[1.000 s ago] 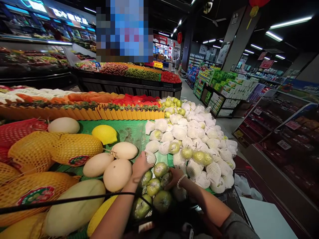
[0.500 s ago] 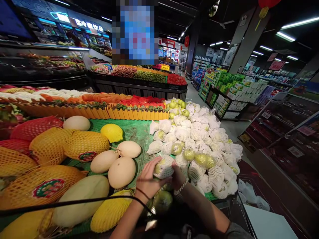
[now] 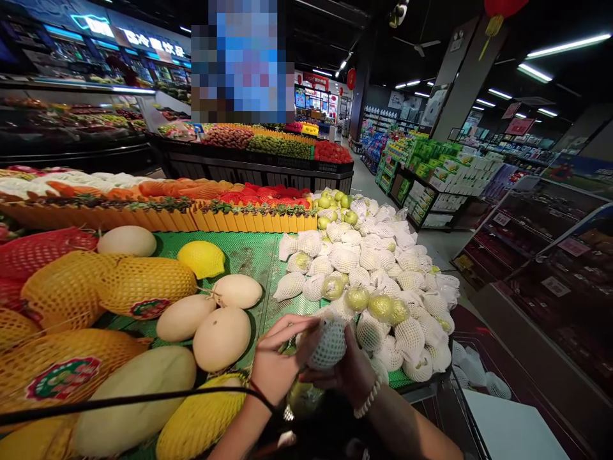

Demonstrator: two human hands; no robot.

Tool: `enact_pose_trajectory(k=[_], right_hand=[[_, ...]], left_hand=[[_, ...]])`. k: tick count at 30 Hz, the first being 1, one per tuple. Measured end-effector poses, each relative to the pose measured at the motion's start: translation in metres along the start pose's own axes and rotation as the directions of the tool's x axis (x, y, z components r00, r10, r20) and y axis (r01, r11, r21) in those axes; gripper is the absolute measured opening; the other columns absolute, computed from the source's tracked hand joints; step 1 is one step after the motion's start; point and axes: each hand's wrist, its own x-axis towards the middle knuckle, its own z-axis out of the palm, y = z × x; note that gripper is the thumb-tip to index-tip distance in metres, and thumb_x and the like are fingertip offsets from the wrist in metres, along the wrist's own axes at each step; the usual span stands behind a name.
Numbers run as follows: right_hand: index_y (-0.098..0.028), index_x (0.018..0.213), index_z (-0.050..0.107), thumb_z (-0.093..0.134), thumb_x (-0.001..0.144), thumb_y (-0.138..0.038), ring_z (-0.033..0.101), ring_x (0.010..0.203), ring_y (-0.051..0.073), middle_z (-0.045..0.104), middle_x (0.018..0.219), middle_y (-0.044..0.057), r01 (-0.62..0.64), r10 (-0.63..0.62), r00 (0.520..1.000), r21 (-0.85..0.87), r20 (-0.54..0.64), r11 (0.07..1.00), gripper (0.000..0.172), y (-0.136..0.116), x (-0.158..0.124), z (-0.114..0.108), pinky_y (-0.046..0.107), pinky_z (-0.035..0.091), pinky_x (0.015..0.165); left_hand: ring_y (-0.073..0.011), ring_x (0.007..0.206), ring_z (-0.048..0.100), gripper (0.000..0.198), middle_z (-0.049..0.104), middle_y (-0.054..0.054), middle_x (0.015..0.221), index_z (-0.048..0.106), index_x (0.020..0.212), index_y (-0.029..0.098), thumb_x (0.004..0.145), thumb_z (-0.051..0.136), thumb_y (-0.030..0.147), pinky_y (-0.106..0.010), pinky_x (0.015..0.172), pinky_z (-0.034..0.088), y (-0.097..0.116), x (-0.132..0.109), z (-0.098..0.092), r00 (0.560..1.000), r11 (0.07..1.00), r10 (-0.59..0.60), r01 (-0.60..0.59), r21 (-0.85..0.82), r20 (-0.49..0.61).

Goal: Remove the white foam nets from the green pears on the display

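A pale green pear in a white foam net is held up between both my hands, above the front of the stand. My left hand grips its left side, with the fingers at its upper edge. Round its right and lower side wraps my right hand, a beaded bracelet on the wrist. Just beyond lies a heap of foam-netted pears, some of them bare or in clear film. Below my hands another pear is partly in shadow.
Pale melons and yellow netted melons lie on the green mat to the left. A low orange fence runs behind. One black cable crosses the lower left. A white board is at lower right.
The netted pear has been turned and tilted between my hands and now sits slightly lower. My right hand has come further round its side. The view has shifted a little to the right.
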Motion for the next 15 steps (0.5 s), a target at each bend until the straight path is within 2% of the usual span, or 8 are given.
enact_pose_trajectory(k=[3,6,8,10,12,15], right_hand=[[-0.023,0.147,0.063,0.061,0.073,-0.105,0.081,0.083,0.034,0.080,0.105,0.016,0.036,-0.036,0.996,-0.004,-0.077,0.999,0.111,0.000,-0.016,0.010,0.048,0.066,0.071],[-0.020,0.152,0.058,0.070,0.072,-0.102,0.079,0.074,0.029,0.080,0.100,0.016,0.083,-0.077,0.976,0.023,-0.202,0.996,0.115,-0.001,-0.024,0.013,0.037,0.061,0.061],[-0.018,0.152,0.058,0.074,0.068,-0.102,0.077,0.067,0.026,0.080,0.099,0.016,0.102,-0.095,0.967,0.017,-0.238,0.995,0.119,0.000,-0.024,0.010,0.033,0.057,0.056],[-0.019,0.149,0.060,0.076,0.070,-0.099,0.078,0.071,0.025,0.079,0.109,0.017,0.134,-0.128,0.961,0.007,-0.247,0.991,0.114,0.002,-0.020,0.006,0.033,0.058,0.058],[-0.021,0.141,0.065,0.079,0.069,-0.097,0.079,0.083,0.026,0.077,0.122,0.016,0.192,-0.185,0.934,-0.009,-0.306,0.981,0.105,0.003,-0.014,0.002,0.035,0.061,0.063],[-0.024,0.127,0.069,0.082,0.065,-0.095,0.076,0.092,0.028,0.076,0.119,0.012,0.275,-0.274,0.875,-0.057,-0.400,0.960,0.096,0.004,-0.001,-0.002,0.039,0.064,0.068]], left_hand=[[-0.0186,0.077,0.074,0.017,0.079,-0.008,0.084,0.090,0.090,0.023,0.089,0.079,0.036,-0.024,0.067,0.061,0.006,0.008,0.002,0.998,0.995,-0.050,0.053,-0.086,0.031],[-0.0166,0.068,0.069,0.017,0.076,-0.009,0.079,0.090,0.086,0.022,0.087,0.079,0.035,-0.022,0.058,0.055,0.004,0.014,0.004,0.991,0.982,-0.078,0.094,-0.162,0.105],[-0.0162,0.067,0.067,0.018,0.076,-0.010,0.079,0.090,0.085,0.022,0.087,0.080,0.036,-0.022,0.057,0.054,-0.001,0.018,0.002,0.981,0.972,-0.097,0.129,-0.196,0.165],[-0.0174,0.070,0.069,0.020,0.076,-0.011,0.082,0.090,0.086,0.022,0.087,0.080,0.038,-0.023,0.059,0.055,-0.007,0.021,-0.001,0.965,0.964,-0.128,0.175,-0.201,0.231],[-0.0194,0.077,0.072,0.022,0.077,-0.012,0.087,0.090,0.089,0.021,0.086,0.081,0.041,-0.025,0.064,0.057,-0.015,0.025,-0.003,0.950,0.963,-0.150,0.203,-0.175,0.273],[-0.0221,0.086,0.075,0.028,0.080,-0.013,0.095,0.090,0.089,0.022,0.081,0.082,0.048,-0.027,0.070,0.060,-0.027,0.029,-0.001,0.949,0.966,-0.211,0.239,-0.099,0.235]])
